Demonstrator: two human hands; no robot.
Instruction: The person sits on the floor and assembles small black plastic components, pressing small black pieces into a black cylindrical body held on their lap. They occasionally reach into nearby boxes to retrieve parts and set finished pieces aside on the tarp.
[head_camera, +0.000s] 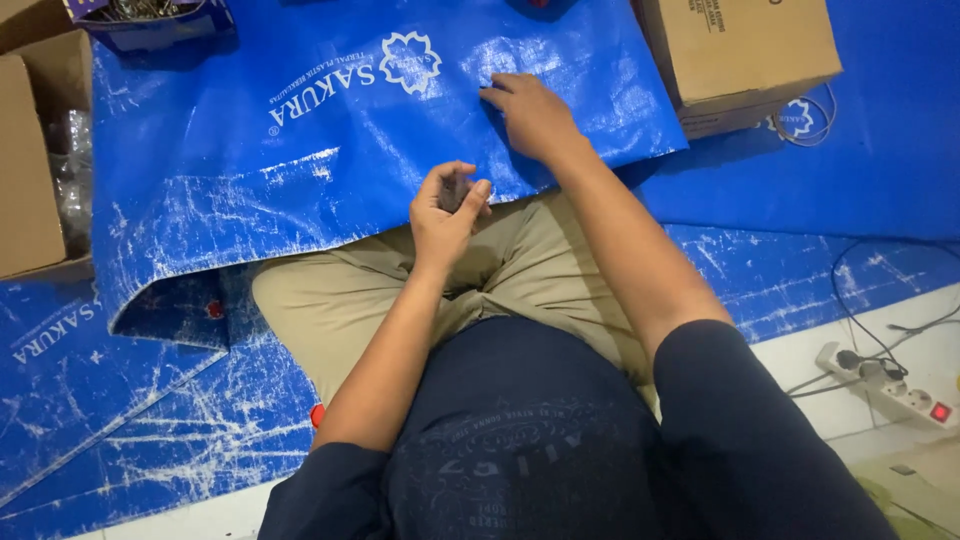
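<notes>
Person sits cross-legged on the floor w/ a blue tarp (300, 150) over the knees. Left hand (447, 212) is curled up, fingers pinching a small dark bit (452, 190), can't tell what exactly, held just above the lap. Right hand (530, 115) lies flat on the tarp, fingers spread. Cardboard box (745, 55) sits nearby at the right, power strip (890, 385) further off.

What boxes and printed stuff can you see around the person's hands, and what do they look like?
Cardboard box: top right, brown, blocky, dark print on its lid.
Cardboard box: left edge, brown, open.
Blue tray: top left, holds shiny metal bits.
Blue tarp: under the right hand, white flower emblem and lettering.
Left hand: closed around something small and dark.
</notes>
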